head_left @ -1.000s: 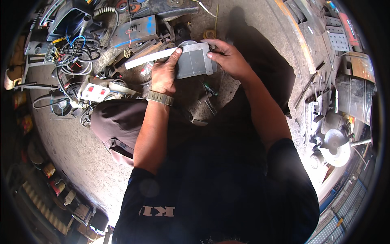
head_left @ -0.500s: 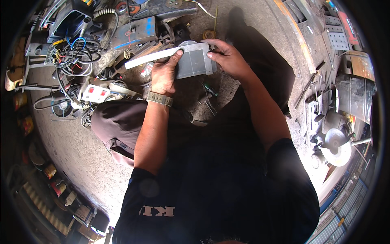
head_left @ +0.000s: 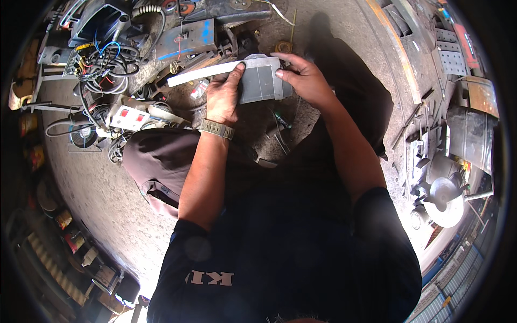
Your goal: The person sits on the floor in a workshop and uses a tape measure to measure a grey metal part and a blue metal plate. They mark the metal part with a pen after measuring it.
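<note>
A flat, light-coloured metal square, shaped like an L, lies across a dark grey metal plate with thin lines on its face. My left hand, a watch on its wrist, grips both pieces near the corner of the plate, its thumb pressed on the square and its fingers hidden underneath. At the other end, my right hand pinches the short arm of the square and the plate's edge between thumb and fingers. A rounded, pale edge shows behind the top of the plate; what it belongs to is hidden.
Tangled cables and a white socket box with red switches lie at left. A blue-marked metal block and a yellow tape measure are beyond my hands. Metal scraps and a round metal disc are at right.
The whole view has shifted slightly, so the things on the floor sit a little farther right and lower. Both hands keep the same hold on the square and plate.
</note>
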Action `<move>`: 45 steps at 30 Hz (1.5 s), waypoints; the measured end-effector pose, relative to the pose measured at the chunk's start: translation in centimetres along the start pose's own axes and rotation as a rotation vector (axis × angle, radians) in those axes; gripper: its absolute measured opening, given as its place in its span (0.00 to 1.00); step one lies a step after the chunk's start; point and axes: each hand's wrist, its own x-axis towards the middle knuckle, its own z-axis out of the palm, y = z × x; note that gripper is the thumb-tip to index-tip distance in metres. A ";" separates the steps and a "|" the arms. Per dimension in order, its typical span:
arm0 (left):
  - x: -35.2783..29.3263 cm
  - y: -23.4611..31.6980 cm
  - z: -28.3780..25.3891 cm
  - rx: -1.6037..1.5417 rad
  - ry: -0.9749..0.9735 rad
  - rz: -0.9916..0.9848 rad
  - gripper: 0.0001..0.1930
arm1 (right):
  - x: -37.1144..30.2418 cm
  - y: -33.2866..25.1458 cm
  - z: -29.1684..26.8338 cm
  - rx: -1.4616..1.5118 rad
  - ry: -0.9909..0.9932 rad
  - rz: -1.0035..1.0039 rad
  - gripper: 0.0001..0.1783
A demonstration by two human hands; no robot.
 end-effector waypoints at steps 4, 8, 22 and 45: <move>0.1 -0.3 0.0 0.010 -0.004 0.044 0.18 | 0.1 -0.1 0.6 -0.054 0.020 -0.062 0.25; 0.4 -0.3 -0.5 0.015 0.034 0.028 0.19 | 0.2 -0.1 0.8 -0.141 0.044 -0.062 0.25; 1.6 -1.4 -1.5 0.020 -0.045 0.144 0.17 | 0.5 -0.5 1.2 -0.406 0.071 0.036 0.33; 1.3 -1.4 -1.2 -0.071 0.002 0.100 0.13 | 0.9 0.7 1.2 -0.428 0.126 -0.047 0.29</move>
